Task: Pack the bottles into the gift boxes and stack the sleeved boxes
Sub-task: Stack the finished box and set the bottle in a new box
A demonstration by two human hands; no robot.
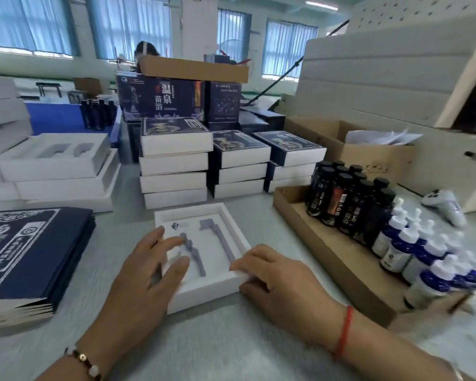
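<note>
An open white gift box (193, 294) with two grey cut-out slots lies on the table in front of me. My left hand (146, 268) rests flat on its left side, fingers spread over the insert. My right hand (275, 273) touches the box's near right corner with its fingers lightly curled over the rim. Dark black-capped bottles (349, 193) and white-capped blue bottles (423, 251) stand in a cardboard tray (324, 248) to the right. Three stacks of sleeved boxes (176, 163) stand behind the open box.
Flat dark blue sleeves (28, 257) are piled at the left. More open white boxes (52, 163) are stacked at the far left. A brown carton (368, 149) and white foam boards (382, 78) fill the right back. A white controller (445, 204) lies at the right.
</note>
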